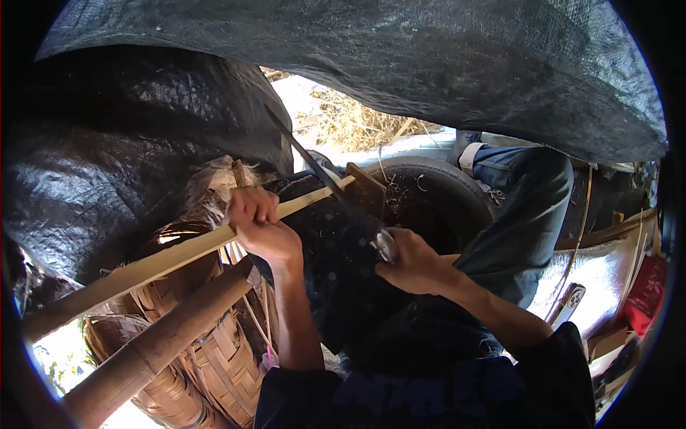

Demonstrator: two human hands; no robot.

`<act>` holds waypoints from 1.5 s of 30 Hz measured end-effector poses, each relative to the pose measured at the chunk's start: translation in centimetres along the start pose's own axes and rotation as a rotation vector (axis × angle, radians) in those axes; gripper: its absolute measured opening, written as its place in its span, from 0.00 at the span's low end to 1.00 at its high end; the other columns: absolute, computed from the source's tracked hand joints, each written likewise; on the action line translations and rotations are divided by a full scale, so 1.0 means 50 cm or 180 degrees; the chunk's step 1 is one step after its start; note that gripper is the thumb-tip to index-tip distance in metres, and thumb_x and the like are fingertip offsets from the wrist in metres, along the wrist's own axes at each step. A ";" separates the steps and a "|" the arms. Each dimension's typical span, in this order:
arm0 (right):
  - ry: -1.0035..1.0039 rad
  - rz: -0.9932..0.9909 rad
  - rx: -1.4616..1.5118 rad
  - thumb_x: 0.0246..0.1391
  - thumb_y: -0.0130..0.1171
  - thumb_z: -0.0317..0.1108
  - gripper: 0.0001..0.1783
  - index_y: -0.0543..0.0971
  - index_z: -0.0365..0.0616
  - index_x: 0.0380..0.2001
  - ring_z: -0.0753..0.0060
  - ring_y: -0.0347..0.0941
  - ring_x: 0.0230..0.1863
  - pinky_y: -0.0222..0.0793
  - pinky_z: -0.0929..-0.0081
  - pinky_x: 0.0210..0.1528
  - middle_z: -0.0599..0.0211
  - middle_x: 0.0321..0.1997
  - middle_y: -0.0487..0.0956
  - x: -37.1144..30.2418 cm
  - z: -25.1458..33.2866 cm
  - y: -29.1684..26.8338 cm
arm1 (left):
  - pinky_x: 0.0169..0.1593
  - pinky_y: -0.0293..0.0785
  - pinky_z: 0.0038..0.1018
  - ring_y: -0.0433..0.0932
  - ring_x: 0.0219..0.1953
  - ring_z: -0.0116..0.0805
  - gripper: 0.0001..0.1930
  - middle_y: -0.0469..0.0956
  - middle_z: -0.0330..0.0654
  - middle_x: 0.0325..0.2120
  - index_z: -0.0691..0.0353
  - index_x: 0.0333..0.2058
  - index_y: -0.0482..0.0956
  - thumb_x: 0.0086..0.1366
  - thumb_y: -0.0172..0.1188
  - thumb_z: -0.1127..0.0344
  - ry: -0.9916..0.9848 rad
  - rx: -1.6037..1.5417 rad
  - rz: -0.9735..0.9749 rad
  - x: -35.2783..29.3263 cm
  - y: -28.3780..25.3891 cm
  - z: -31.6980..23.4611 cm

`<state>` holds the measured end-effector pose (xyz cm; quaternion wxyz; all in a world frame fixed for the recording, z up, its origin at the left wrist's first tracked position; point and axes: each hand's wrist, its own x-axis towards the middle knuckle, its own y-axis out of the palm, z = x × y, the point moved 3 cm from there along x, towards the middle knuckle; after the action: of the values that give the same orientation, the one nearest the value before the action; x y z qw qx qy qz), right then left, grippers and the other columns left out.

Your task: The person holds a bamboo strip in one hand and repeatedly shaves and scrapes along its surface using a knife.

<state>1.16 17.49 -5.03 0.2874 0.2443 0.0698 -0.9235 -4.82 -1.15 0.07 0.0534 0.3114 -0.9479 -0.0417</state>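
Note:
My left hand is closed around a long, pale split bamboo strip. The strip slants from the lower left up to its far end near the middle of the view. In my right hand is the metal-coloured handle of a long-bladed knife. Its dark, narrow blade points up and to the left, crossing the strip close to that far end. Whether the edge touches the wood cannot be made out. A dark patterned cloth covers my lap beneath both hands.
A thick bamboo pole lies at lower left over woven bamboo baskets. Beyond my lap sits a black tyre, beside my bent jeans-clad leg. Dark tarpaulin hangs low overhead. A red bag is at far right.

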 end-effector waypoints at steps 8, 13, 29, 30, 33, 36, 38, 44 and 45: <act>0.0018 0.0223 0.0092 0.38 0.53 0.29 0.12 0.68 0.34 0.28 0.71 0.68 0.13 0.63 0.73 0.15 0.62 0.13 0.69 0.003 -0.043 0.040 | 0.34 0.59 0.24 0.62 0.30 0.29 0.12 0.60 0.38 0.25 0.62 0.22 0.64 0.59 0.39 0.62 0.0865 0.1459 -0.0027 -0.020 -0.011 -0.088; 0.0289 0.0564 0.0415 0.40 0.51 0.29 0.10 0.68 0.35 0.28 0.79 0.63 0.07 0.57 0.79 0.07 0.68 0.09 0.67 -0.014 -0.040 0.043 | 0.40 0.62 0.32 0.67 0.37 0.35 0.15 0.65 0.45 0.33 0.61 0.36 0.65 0.59 0.40 0.56 0.1898 0.0048 -0.0161 -0.033 -0.022 -0.295; -0.0295 0.0104 -0.0341 0.38 0.54 0.33 0.16 0.69 0.33 0.30 0.68 0.71 0.18 0.65 0.71 0.22 0.57 0.18 0.72 -0.141 0.078 -0.008 | 0.22 0.47 0.22 0.48 0.17 0.23 0.20 0.49 0.34 0.13 0.55 0.15 0.52 0.67 0.33 0.56 0.0520 -0.0515 0.1361 0.030 0.039 -0.423; -0.0242 0.0176 -0.0264 0.37 0.54 0.33 0.16 0.69 0.33 0.29 0.66 0.71 0.22 0.65 0.69 0.25 0.57 0.19 0.71 -0.145 0.092 -0.009 | 0.22 0.47 0.22 0.48 0.17 0.23 0.20 0.49 0.34 0.13 0.55 0.15 0.52 0.67 0.32 0.56 0.0669 -0.0284 0.1611 0.034 0.048 -0.421; 0.0030 0.0391 0.0024 0.37 0.55 0.33 0.15 0.68 0.33 0.28 0.64 0.70 0.25 0.64 0.68 0.28 0.57 0.19 0.69 -0.157 0.135 -0.010 | 0.19 0.45 0.21 0.46 0.14 0.22 0.22 0.47 0.32 0.11 0.54 0.14 0.51 0.66 0.33 0.54 0.0487 -0.0491 0.1916 0.057 0.049 -0.408; -0.0030 0.0381 0.0240 0.37 0.54 0.32 0.14 0.67 0.34 0.27 0.69 0.68 0.20 0.63 0.70 0.24 0.61 0.17 0.67 -0.160 0.134 0.000 | 0.18 0.43 0.20 0.43 0.13 0.20 0.23 0.44 0.30 0.10 0.54 0.13 0.49 0.66 0.35 0.52 0.0368 -0.0554 0.1479 0.056 0.070 -0.399; -0.0354 0.0250 0.0221 0.38 0.53 0.31 0.13 0.67 0.34 0.27 0.73 0.67 0.16 0.62 0.72 0.20 0.64 0.15 0.67 -0.165 0.145 -0.002 | 0.19 0.44 0.20 0.44 0.14 0.20 0.22 0.46 0.29 0.11 0.54 0.13 0.50 0.66 0.36 0.53 0.0389 -0.0386 0.1003 0.056 0.071 -0.404; 0.0031 0.0653 0.0541 0.39 0.51 0.28 0.12 0.66 0.35 0.29 0.78 0.62 0.09 0.58 0.77 0.11 0.68 0.12 0.66 -0.173 0.150 -0.006 | 0.24 0.48 0.20 0.49 0.19 0.23 0.22 0.50 0.32 0.14 0.55 0.14 0.51 0.66 0.35 0.54 0.0312 -0.0003 0.1524 0.033 0.096 -0.402; 0.0081 0.0698 0.0517 0.39 0.51 0.28 0.11 0.66 0.35 0.29 0.78 0.62 0.08 0.58 0.77 0.11 0.68 0.11 0.66 -0.173 0.148 -0.009 | 0.22 0.48 0.20 0.50 0.17 0.24 0.23 0.50 0.33 0.12 0.55 0.13 0.50 0.66 0.34 0.54 0.0544 0.0105 0.1697 0.030 0.101 -0.397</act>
<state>4.06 20.14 5.64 0.3650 0.2846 -0.0286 -0.8860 -6.47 1.09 20.41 0.1372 0.0542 -0.9889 0.0157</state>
